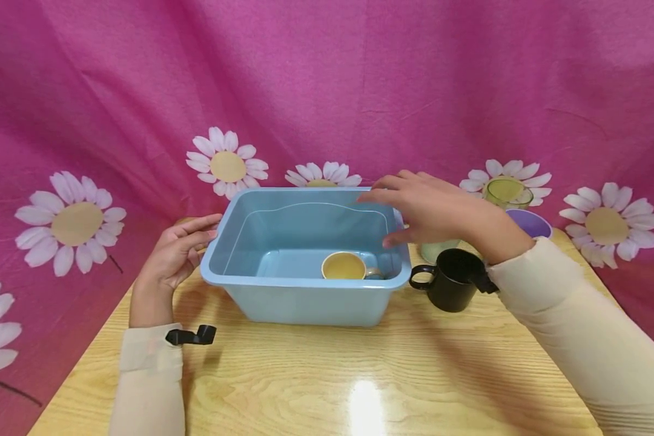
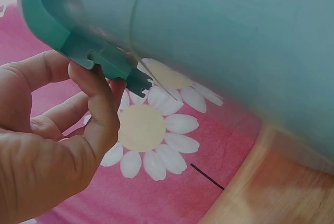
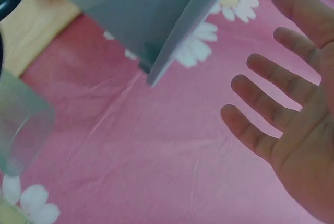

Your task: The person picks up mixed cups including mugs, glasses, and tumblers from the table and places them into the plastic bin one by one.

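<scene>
A light blue plastic tub [image 1: 305,303] stands on the table, with a yellow-lined mug [image 1: 344,266] inside near its right end. At the tub's left end, my left hand [image 1: 177,251] holds the rim; in the left wrist view, its bent fingers [image 2: 99,101] reach the underside of the rim's handle [image 2: 104,62]. My right hand [image 1: 427,206] hovers by the right rim, holding nothing. Its fingers [image 3: 255,130] are spread and apart from the tub wall [image 3: 130,10] in the right wrist view.
Right of the tub is a black mug [image 1: 451,284], its handle towards the tub. Behind it are a pale green glass [image 1: 438,249], a purple cup [image 1: 531,223] and a greenish clear glass [image 1: 508,192], partly hidden by the right arm. A pink flowered cloth [image 1: 316,91] hangs behind the wooden table [image 1: 283,375].
</scene>
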